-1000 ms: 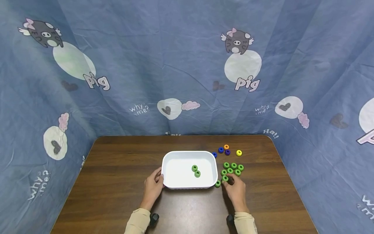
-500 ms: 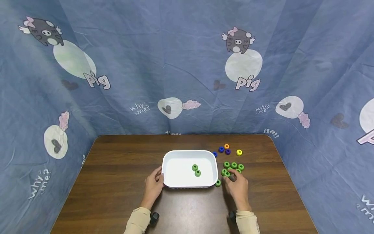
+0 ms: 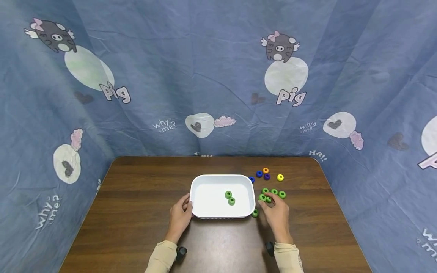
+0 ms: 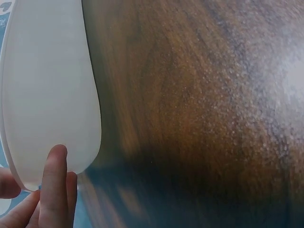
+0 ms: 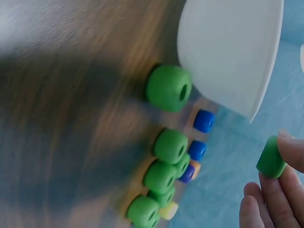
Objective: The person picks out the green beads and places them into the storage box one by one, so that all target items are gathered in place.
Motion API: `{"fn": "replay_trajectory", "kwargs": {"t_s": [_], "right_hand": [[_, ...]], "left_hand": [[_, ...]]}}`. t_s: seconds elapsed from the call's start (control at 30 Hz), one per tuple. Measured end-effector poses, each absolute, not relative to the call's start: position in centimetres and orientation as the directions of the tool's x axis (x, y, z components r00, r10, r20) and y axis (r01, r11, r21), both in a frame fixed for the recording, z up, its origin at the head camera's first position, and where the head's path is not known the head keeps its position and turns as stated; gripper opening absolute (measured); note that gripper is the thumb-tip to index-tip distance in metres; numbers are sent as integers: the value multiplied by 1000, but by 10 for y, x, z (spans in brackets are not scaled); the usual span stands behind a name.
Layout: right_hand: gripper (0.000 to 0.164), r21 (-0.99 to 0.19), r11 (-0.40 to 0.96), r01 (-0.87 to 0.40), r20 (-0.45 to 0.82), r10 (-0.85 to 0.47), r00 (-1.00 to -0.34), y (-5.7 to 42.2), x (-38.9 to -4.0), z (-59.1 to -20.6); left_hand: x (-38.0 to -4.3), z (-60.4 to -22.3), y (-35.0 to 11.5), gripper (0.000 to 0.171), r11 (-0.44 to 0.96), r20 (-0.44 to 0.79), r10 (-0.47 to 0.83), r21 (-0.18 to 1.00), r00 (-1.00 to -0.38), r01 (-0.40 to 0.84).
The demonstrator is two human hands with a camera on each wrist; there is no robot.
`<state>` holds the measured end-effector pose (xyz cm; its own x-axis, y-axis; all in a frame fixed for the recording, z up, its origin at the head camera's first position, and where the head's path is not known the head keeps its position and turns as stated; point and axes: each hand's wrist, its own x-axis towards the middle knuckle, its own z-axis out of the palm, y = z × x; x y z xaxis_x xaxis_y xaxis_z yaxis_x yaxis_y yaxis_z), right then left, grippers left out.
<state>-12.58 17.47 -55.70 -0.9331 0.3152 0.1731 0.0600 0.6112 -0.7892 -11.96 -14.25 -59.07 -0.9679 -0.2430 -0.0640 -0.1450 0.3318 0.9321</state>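
A white plastic tray [image 3: 205, 204] sits mid-table with two green beads inside, one of them a round holed bead [image 3: 231, 201]. My left hand [image 3: 180, 217] holds the tray's near left corner; in the left wrist view its fingers [image 4: 55, 185] rest against the outer wall. My right hand [image 3: 277, 218] pinches a green bead [image 5: 271, 159] between thumb and fingers, above the table to the right of the tray. Several green beads [image 3: 282, 194] lie beyond and beneath that hand, partly hidden by it. Another green bead [image 3: 255, 213] lies beside the tray's near right corner.
Behind the green group lie smaller beads: blue ones [image 3: 259, 174], a purple one [image 3: 267, 176], an orange one [image 3: 265, 170] and a yellow one [image 3: 280, 177]. The brown wooden table [image 3: 143, 189] ends at a blue patterned curtain [image 3: 218, 94].
My right hand has lifted a green bead from the near side of the group, moving it away from me and then a little left. My left hand stays at the tray.
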Motion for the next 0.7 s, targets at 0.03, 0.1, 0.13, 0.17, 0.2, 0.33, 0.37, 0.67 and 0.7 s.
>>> {"fn": "replay_trajectory", "kwargs": {"t_s": [0.03, 0.1, 0.13, 0.17, 0.2, 0.33, 0.37, 0.67, 0.7], "right_hand": [[32, -789, 613, 54, 178, 312, -933, 173, -126, -556], [31, -791, 611, 38, 190, 304, -934, 169, -128, -555], [30, -795, 606, 30, 192, 298, -935, 166, -129, -554], [30, -798, 603, 26, 190, 293, -937, 164, -130, -553], [30, -798, 603, 23, 189, 286, -939, 162, -131, -552], [30, -793, 608, 24, 170, 259, -951, 152, -135, -548], [30, -790, 612, 22, 169, 253, -953, 150, -136, -548], [29, -744, 655, -130, 290, 141, -947, 124, -143, -547], [28, -734, 660, -159, 311, 118, -943, 122, -143, -548]], "left_hand": [[-120, -591, -143, 39, 332, -64, -245, 932, -967, -146], [-119, -591, -143, 39, 333, -60, -246, 932, -967, -142], [-119, -591, -143, 39, 333, -58, -246, 933, -968, -140], [-119, -591, -143, 39, 334, -56, -245, 932, -968, -138], [-119, -591, -143, 39, 332, -57, -245, 933, -968, -139], [-120, -591, -143, 39, 334, -56, -241, 933, -969, -137], [-120, -591, -143, 39, 335, -56, -242, 932, -969, -137], [-119, -591, -142, 38, 342, -52, -248, 929, -967, -138], [-119, -591, -142, 38, 341, -53, -247, 930, -967, -138]]}}
